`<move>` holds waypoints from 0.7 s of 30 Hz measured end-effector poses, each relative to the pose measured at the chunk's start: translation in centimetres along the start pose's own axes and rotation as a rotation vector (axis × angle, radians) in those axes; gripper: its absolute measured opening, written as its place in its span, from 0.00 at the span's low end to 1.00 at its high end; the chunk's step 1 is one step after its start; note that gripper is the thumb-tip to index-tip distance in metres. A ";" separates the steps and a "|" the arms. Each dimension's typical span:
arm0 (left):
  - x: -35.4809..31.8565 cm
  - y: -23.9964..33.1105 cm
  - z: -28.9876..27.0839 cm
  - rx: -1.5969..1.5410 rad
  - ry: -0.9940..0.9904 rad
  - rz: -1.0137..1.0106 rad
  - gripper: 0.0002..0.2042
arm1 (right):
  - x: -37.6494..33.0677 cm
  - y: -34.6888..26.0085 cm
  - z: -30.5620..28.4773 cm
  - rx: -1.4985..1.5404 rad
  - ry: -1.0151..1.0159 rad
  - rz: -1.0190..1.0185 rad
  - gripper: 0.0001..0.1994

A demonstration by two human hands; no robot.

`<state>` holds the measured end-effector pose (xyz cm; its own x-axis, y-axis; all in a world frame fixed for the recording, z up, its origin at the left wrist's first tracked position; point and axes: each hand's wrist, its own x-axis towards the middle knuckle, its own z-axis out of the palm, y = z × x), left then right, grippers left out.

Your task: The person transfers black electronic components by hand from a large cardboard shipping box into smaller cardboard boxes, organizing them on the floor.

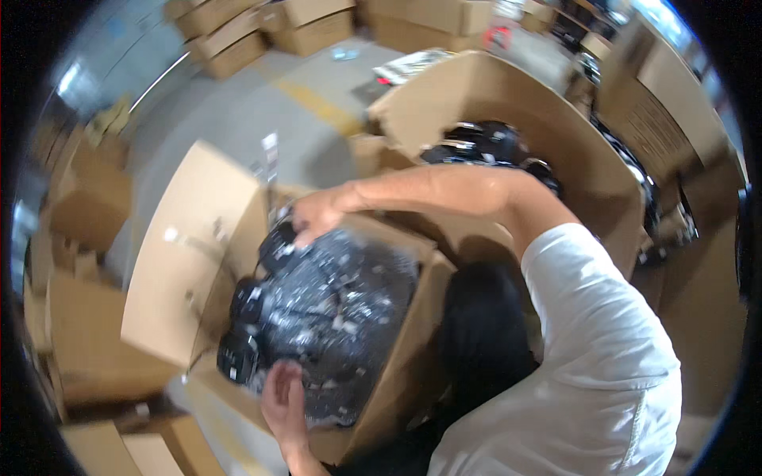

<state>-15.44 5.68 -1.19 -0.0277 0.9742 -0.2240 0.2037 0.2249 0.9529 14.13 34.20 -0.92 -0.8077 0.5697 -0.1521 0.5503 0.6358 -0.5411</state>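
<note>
My right hand [316, 216] reaches across an open cardboard box [429, 305] and its fingers are closed on a black rounded part [279, 249] at the far left corner. Two similar black parts, one in the middle [248, 300] and one nearer [238, 357], stand in a row along the box's left side. A sheet of clear crinkled plastic [341, 301] covers the dark contents beside them. My left hand [286, 397] hovers over the near left edge, fingers loosely apart, holding nothing. The exact kind of the black parts is blurred.
A larger open carton [548, 95] at the far right holds several glossy black rounded items [484, 143]. The near box's long flap [182, 254] stands out to the left. Stacked cartons [309, 28] line the back, and more boxes [91, 333] stand at the left.
</note>
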 end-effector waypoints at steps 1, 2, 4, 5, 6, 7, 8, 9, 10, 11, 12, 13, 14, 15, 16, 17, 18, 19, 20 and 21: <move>0.0 -0.8 0.2 0.164 -0.075 0.010 0.20 | -3.8 -1.2 -2.6 0.201 0.128 0.037 0.24; -0.5 -1.4 1.6 0.158 -0.108 -0.022 0.19 | -7.7 -2.1 -5.0 0.390 0.269 0.068 0.24; -2.1 -1.2 5.7 0.411 -0.264 0.031 0.19 | -16.0 -1.6 -8.7 0.577 0.566 0.042 0.23; -3.0 -0.4 7.7 0.666 -0.399 0.133 0.20 | -19.5 1.0 -9.2 0.634 0.757 0.122 0.22; -4.0 -4.4 9.0 0.691 -0.392 0.194 0.20 | -22.2 4.2 -9.1 0.690 0.946 0.183 0.20; -4.5 -8.0 9.9 0.714 -0.383 0.245 0.20 | -25.0 7.9 -8.0 0.588 1.062 0.349 0.20; -4.4 -6.8 11.0 0.735 -0.405 0.258 0.20 | -27.6 11.9 -5.4 0.486 1.164 0.525 0.21; -4.2 -4.8 12.3 0.784 -0.417 0.172 0.20 | -30.1 15.4 -1.6 0.409 1.121 0.718 0.21; -4.1 -3.4 12.7 0.842 -0.391 0.071 0.20 | -30.5 16.8 1.8 0.412 0.889 0.905 0.22; -3.9 -4.0 13.7 0.851 -0.418 0.191 0.20 | -34.2 21.2 6.8 0.266 0.715 1.066 0.25; -3.7 -3.9 13.9 0.871 -0.409 0.188 0.20 | -33.7 22.3 12.1 0.367 0.795 0.924 0.29; -3.9 -3.5 13.5 0.885 -0.384 0.193 0.20 | -31.5 22.1 15.1 0.420 0.801 0.857 0.32; -4.1 -3.1 13.3 0.890 -0.378 0.210 0.19 | -30.3 21.7 16.9 0.464 0.813 0.811 0.36; -4.2 -2.9 13.4 0.911 -0.364 0.202 0.19 | -28.9 22.2 17.5 0.483 0.815 0.792 0.36; -4.1 -2.7 13.8 0.862 -0.395 0.174 0.19 | -27.5 22.6 17.9 0.588 0.816 1.064 0.38; -4.0 -2.5 13.9 0.812 -0.430 0.150 0.18 | -26.3 23.0 18.5 0.690 0.802 1.343 0.39; -3.9 -2.4 14.1 0.821 -0.423 0.148 0.18 | -25.6 23.3 19.3 0.698 0.801 1.333 0.39; -3.7 -2.4 14.3 0.861 -0.432 0.044 0.17 | -25.3 23.6 20.1 0.759 0.903 1.378 0.40; -3.8 -2.4 14.4 0.896 -0.431 -0.067 0.16 | -24.7 23.3 20.3 0.819 0.999 1.415 0.41; -3.9 -2.3 14.7 0.896 -0.421 -0.072 0.16 | -24.3 23.1 20.3 0.759 1.006 1.475 0.36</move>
<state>-1.44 1.08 -5.51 0.2454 0.8336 -0.4949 0.8845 0.0164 0.4663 42.17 24.45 -26.55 0.6822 0.5805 -0.4446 0.1620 -0.7129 -0.6823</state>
